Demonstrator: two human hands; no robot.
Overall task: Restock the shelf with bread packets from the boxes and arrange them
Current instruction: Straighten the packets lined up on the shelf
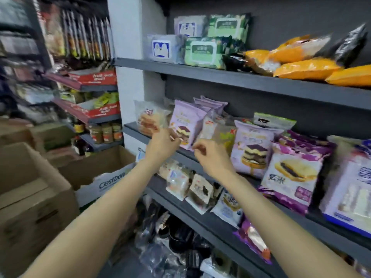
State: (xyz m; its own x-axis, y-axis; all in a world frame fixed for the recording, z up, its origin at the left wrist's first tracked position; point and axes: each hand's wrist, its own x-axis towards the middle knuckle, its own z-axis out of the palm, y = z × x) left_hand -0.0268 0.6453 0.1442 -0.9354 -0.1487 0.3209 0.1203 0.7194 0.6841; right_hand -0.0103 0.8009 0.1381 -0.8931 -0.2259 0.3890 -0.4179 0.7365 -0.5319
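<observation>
Head view shows our left hand (161,142) pinching the clear bread packet (149,120) just above it, while our right hand (210,155) hangs loosely curled, grasping nothing we can see. We should square that packet upright against the purple cake packet (185,125) between our hands.

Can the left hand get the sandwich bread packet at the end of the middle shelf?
Probably yes. The left hand is already right in front of the sandwich bread packet, its fingers loosely curled, and nothing stands between them on the middle shelf.
</observation>
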